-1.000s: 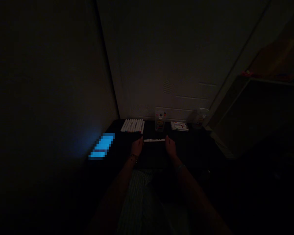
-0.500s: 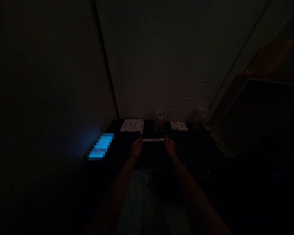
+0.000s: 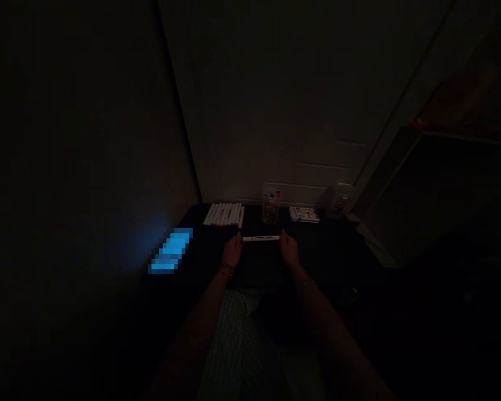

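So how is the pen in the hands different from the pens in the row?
The held pen is alone, pinched at its ends by the left hand and right hand; the row of pens lies untouched on the table. The held pen runs sideways; the row of pens points away, packed side by side. Both look white.

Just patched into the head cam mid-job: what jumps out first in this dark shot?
The glowing blue screen on the left of the dark table catches the eye first. At centre, the left hand and right hand hold one white marker level between them, by its ends. Just behind it lies a row of white markers.
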`<state>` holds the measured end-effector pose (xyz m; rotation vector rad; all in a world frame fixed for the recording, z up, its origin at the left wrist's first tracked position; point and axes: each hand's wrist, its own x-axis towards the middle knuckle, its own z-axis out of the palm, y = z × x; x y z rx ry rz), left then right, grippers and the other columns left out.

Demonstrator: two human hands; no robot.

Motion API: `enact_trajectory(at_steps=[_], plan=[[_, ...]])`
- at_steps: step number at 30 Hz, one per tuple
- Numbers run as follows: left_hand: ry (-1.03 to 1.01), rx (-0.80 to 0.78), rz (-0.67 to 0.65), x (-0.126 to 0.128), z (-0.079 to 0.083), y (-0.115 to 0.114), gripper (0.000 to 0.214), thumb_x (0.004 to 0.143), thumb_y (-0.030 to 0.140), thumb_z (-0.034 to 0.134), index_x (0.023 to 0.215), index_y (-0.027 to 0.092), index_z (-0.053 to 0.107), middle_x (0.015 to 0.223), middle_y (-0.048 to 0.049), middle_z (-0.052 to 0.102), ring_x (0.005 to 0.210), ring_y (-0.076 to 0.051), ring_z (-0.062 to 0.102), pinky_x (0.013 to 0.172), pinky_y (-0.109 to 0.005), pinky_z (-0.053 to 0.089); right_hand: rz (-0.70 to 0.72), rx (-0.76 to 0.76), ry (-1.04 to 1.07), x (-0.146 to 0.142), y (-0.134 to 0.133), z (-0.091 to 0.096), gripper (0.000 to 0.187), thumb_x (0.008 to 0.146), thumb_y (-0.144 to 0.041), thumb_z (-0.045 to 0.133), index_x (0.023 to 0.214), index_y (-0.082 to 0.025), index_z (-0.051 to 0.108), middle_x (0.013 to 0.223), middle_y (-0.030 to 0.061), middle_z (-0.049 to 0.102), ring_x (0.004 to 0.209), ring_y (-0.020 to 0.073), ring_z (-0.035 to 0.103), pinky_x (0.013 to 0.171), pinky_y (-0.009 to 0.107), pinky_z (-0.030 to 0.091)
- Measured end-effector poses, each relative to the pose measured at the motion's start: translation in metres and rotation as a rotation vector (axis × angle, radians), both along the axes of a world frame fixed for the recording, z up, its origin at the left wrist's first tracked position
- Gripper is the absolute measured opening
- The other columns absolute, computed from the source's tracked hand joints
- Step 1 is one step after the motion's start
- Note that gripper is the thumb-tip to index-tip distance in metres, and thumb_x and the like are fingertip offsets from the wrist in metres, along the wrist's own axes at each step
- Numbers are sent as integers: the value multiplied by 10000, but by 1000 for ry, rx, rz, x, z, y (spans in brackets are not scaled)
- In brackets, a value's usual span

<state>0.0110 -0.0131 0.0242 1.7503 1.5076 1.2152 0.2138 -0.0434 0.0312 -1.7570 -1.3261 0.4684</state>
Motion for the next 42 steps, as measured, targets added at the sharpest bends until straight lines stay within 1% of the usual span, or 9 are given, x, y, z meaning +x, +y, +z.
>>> enact_trajectory(at_steps=[11,16,21,26,29,36,42], plan=[[107,61,-3,-1,1,-2,426,832,445,269,631,168,523,560,14,525,535,-98,462,514,-204,312,-25,54,40,1,3,-5,583,823,-574,191,704,-169,593,694,54,612,626,145,506,549,210,335],[134,83,16,-1,0,-2,411,836,424,276,629,168,522,568,12,532,538,-96,459,516,-202,306,-3,57,9,1,1,-3,587,831,-568,187,726,-170,605,718,57,621,632,141,514,555,206,339],[141,93,10,-2,-2,1,386,839,402,285,644,165,518,575,15,522,543,-91,448,524,-198,305,5,22,-50,0,0,-1,604,842,-561,170,751,-169,620,724,57,631,636,138,532,554,205,331],[80,134,9,-3,-3,1,337,843,373,286,716,163,517,593,29,480,546,-80,420,533,-187,307,20,-30,-164,-1,-1,0,600,854,-546,187,779,-168,648,749,77,644,675,153,566,573,215,331],[29,124,-5,-2,-1,1,318,840,368,289,740,166,513,595,34,463,546,-78,412,529,-179,308,20,-63,-212,-1,1,0,610,861,-536,179,791,-166,658,753,90,651,686,162,579,576,220,332],[-65,97,-15,-2,-1,1,327,818,412,314,685,172,492,551,46,406,519,-76,374,509,-178,294,2,-104,-277,-2,2,2,632,874,-511,148,815,-155,666,810,120,659,729,175,596,592,224,343],[-159,53,-27,-2,1,1,367,788,474,348,640,172,493,524,47,388,510,-82,357,497,-187,284,-9,-105,-276,-3,1,3,634,874,-514,138,830,-160,663,821,119,661,739,172,600,600,217,348]])
